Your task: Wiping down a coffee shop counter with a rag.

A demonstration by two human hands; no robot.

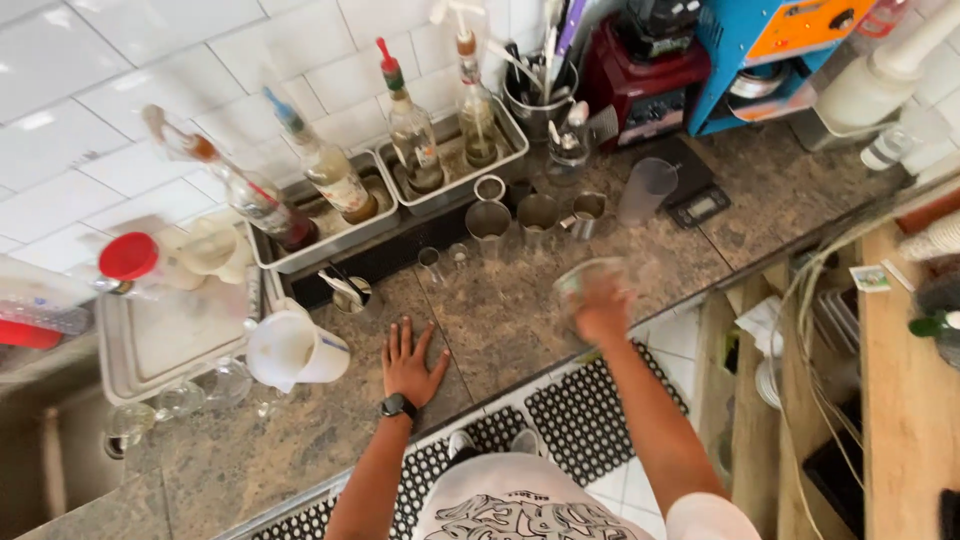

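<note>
While a white plastic pitcher (292,350) stands on the speckled granite counter (300,450) just left of it, the left hand (410,362) lies flat on the stone, fingers spread and holding nothing. Further right, the right hand (602,312) grips a blurred, clear round cup (588,280) from below, its fingers wrapped around it, near a row of small steel jiggers (540,212).

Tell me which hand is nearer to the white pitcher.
Left. The left hand lies flat on the counter just right of the white pitcher. The right hand is farther right, gripping a blurred cup above the counter.
</note>
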